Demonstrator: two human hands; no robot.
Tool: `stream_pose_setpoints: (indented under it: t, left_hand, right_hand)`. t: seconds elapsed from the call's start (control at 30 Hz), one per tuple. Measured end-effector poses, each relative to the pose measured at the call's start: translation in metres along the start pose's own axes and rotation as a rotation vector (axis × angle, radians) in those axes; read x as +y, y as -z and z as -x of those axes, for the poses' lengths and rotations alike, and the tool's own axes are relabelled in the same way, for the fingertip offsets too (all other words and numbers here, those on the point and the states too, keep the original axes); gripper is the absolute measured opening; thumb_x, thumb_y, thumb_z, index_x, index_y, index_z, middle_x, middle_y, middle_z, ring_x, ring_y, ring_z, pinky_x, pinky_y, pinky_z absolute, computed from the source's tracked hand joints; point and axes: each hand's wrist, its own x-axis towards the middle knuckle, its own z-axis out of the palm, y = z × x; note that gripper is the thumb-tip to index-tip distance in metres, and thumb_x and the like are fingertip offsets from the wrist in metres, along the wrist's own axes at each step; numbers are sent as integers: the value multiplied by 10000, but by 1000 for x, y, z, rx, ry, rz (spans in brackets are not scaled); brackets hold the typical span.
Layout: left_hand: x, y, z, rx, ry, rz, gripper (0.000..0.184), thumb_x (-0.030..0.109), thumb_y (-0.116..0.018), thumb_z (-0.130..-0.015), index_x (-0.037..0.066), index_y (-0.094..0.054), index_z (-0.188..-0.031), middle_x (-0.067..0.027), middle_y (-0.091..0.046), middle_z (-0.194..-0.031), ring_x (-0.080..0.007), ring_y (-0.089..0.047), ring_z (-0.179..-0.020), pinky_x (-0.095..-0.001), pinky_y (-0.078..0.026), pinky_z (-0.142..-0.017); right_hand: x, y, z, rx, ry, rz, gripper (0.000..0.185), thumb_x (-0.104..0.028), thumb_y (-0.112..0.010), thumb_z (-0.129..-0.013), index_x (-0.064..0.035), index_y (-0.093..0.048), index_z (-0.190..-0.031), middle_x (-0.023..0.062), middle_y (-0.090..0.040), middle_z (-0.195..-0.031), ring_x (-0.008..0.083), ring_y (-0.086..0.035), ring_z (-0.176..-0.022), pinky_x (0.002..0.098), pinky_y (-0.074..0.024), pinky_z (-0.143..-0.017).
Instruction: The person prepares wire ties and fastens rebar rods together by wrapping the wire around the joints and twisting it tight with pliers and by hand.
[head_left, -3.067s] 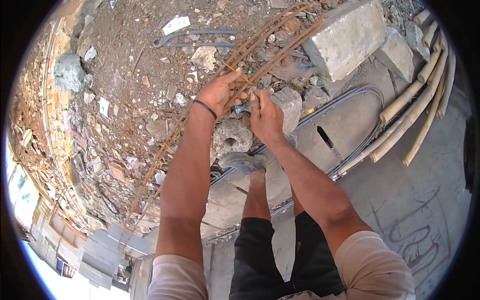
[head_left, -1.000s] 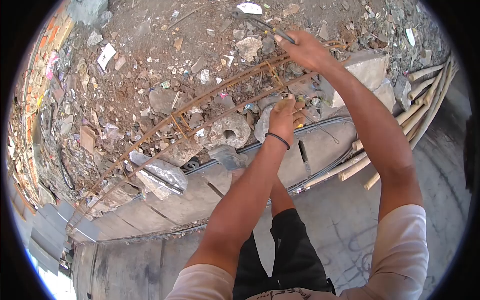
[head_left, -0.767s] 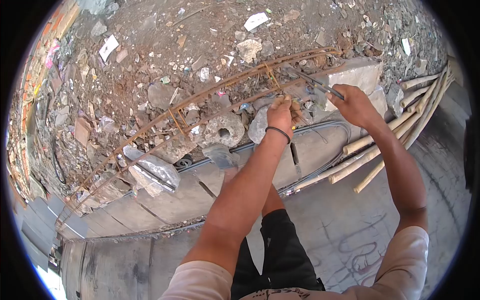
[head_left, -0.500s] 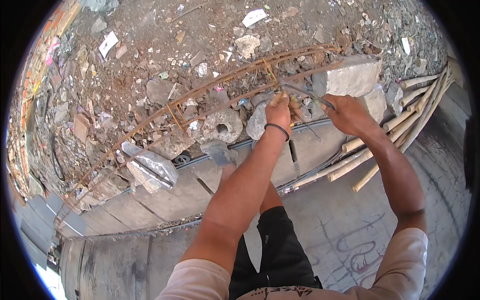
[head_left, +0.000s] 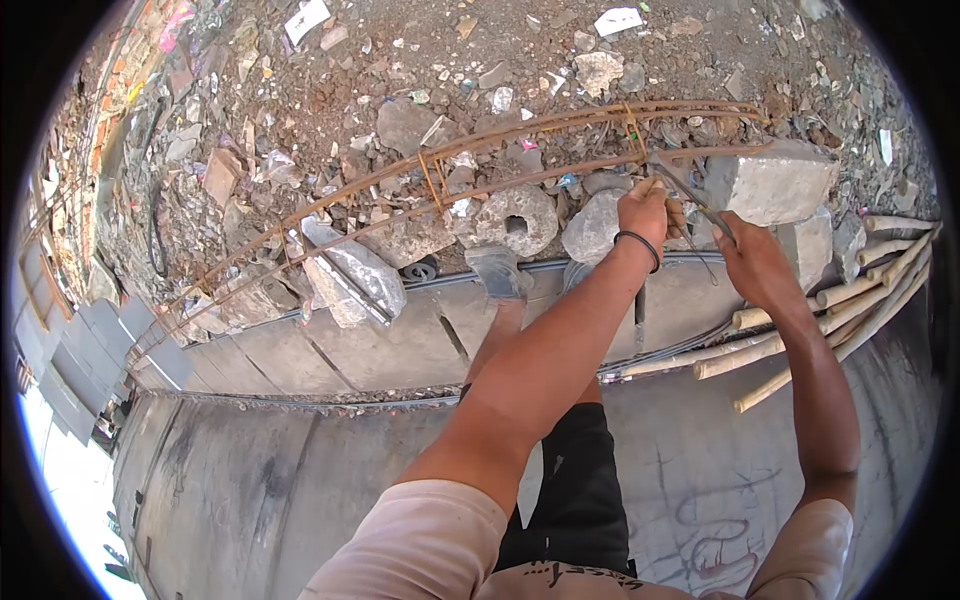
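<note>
A long cage of rusty rebar (head_left: 510, 180) with square stirrups lies across the rubble. My left hand (head_left: 645, 212), with a black band at the wrist, is closed near a stirrup at the lower bar; thin wire hangs from its fingers. My right hand (head_left: 758, 262) is wrapped round the handles of dark long-handled pincers (head_left: 690, 188). The tool's head meets the lower bar just above my left fingers. Whether its jaws are closed on the wire is too small to tell.
A concrete block (head_left: 775, 185) sits under the cage's right end. Bamboo poles (head_left: 850, 310) lie at the right. A stone with a hole (head_left: 515, 222) and a long broken slab (head_left: 355, 275) lie below the cage. Cables run along the concrete ledge (head_left: 400, 345) by my feet.
Earlier both hands were at the cage and the pincers lay on the ground. My right hand has since picked them up and brought their head to the bar beside my left hand. The view has shifted.
</note>
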Motion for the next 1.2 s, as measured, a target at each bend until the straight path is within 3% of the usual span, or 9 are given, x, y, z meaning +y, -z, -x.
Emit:
stream_pose_setpoints:
  t: [0.27, 0.33, 0.4, 0.57, 0.63, 0.67, 0.8, 0.9, 1.2]
  left_hand:
    - [-6, 5, -4, -1, 31, 44, 261, 293, -562, -1013, 92, -566, -1179, -71, -654, -832, -191, -628, -639, -352, -519, -546]
    - [5, 1, 5, -62, 139, 146, 264, 323, -577, -1004, 90, -565, -1128, -68, -647, -831, -203, -636, -675, -377, -536, -591]
    - [20, -14, 16, -245, 289, 424, 276, 365, -561, -1011, 89, -568, -1027, -51, -618, -806, -231, -642, -737, -447, -560, -704]
    - [-14, -23, -23, -252, 200, 481, 248, 327, -497, -1041, 93, -562, -988, -33, -601, -785, -225, -632, -707, -437, -566, -662]
    - [-15, -31, -26, -212, 161, 506, 247, 314, -463, -1053, 108, -542, -943, -28, -597, -783, -222, -631, -704, -426, -569, -649]
    - [-15, -36, -26, -195, 142, 517, 252, 308, -446, -1059, 115, -531, -921, -25, -595, -782, -221, -631, -702, -421, -571, -643]
    - [-14, -52, -21, -74, 135, 530, 244, 321, -451, -1058, 113, -534, -963, -39, -628, -838, -225, -639, -717, -423, -570, -662]
    - [-18, -49, -23, -141, 171, 506, 236, 322, -456, -1058, 101, -539, -1060, -86, -668, -1007, -254, -641, -906, -446, -539, -824]
    - [-37, -66, -51, -72, 91, 588, 233, 270, -431, -1074, 79, -516, -1179, -90, -619, -1121, -255, -607, -1026, -460, -502, -875]
  right_hand:
    - [25, -29, 1, 103, 54, -169, 335, -296, -539, -1008, 15, -596, -1118, 234, -650, -780, 411, -656, -751, 483, -509, -694]
    - [16, -22, 0, -246, -398, -903, 417, -416, -529, -1018, -10, -587, -1097, 105, -582, -666, 266, -642, -633, 432, -498, -565]
    - [13, -16, 4, -225, -398, -880, 434, -422, -532, -1014, -3, -571, -1121, 101, -587, -702, 261, -643, -647, 433, -502, -571]
    - [6, -32, 17, -238, -355, -839, 522, -445, -545, -995, 28, -507, -1214, 84, -611, -847, 245, -648, -707, 439, -515, -594]
    - [1, -39, 33, 294, 141, 335, 510, -292, -594, -933, 46, -479, -1297, 150, -627, -1044, 303, -659, -927, 489, -509, -757]
    - [-7, -41, 31, 281, 25, 368, 585, -174, -614, -840, 51, -456, -1357, 189, -615, -1110, 338, -616, -1054, 519, -467, -864]
    - [20, -55, 1, 350, -35, 474, 516, -150, -613, -839, 34, -488, -1304, 148, -622, -1044, 324, -636, -960, 501, -485, -833]
    - [69, -60, -27, 349, 1, 507, 441, -124, -635, -819, -11, -522, -1230, 118, -621, -991, 315, -641, -902, 484, -497, -807]
    - [132, -55, -72, 342, 312, 333, 525, -52, -710, -717, -75, -528, -1209, 113, -621, -1001, 304, -652, -957, 427, -524, -821]
